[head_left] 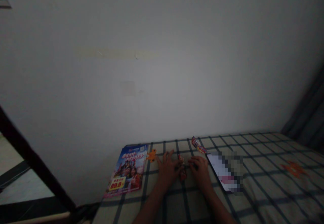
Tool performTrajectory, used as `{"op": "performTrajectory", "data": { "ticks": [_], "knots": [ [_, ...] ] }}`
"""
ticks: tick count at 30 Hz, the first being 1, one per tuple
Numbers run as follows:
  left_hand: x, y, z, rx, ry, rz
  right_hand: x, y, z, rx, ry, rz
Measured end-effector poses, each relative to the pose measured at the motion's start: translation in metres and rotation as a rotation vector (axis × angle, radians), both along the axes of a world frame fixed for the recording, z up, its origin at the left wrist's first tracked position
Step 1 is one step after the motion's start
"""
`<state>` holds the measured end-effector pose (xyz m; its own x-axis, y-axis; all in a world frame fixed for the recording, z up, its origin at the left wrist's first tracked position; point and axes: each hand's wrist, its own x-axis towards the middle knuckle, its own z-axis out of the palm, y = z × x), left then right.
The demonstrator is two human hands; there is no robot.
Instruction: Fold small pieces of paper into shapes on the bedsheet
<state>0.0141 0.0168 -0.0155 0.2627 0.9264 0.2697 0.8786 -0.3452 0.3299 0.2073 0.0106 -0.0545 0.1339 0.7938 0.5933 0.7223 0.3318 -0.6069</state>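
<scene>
A folded strip of red printed paper (pixel 182 174) lies on the checked cloth between my two hands. My left hand (pixel 166 167) rests on the cloth at its left side, fingers spread, with the thumb reaching to the strip and seeming to touch it. To the right of the strip, my right hand (pixel 200 169) is lowered with bent fingers slightly apart. Nothing shows between those fingers, and a small gap separates them from the strip. Another red and white folded paper strip (pixel 198 145) lies beyond my right hand.
A stack of colourful flyers (pixel 129 170) lies to the left. At the right is a flat white thing with a dark edge (pixel 222 170), partly blurred out. The checked cloth (pixel 265 170) has orange figures on it and meets a pale wall (pixel 177 65) behind. A dark post (pixel 32 156) slants at far left.
</scene>
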Motion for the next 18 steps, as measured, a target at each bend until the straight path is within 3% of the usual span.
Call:
{"op": "performTrajectory", "data": {
  "ticks": [18],
  "knots": [
    [0.0004,-0.0027,0.0062,0.041,0.088,-0.039,-0.0025,-0.0031,0.0014,0.005,-0.007,-0.028]
  ]
}}
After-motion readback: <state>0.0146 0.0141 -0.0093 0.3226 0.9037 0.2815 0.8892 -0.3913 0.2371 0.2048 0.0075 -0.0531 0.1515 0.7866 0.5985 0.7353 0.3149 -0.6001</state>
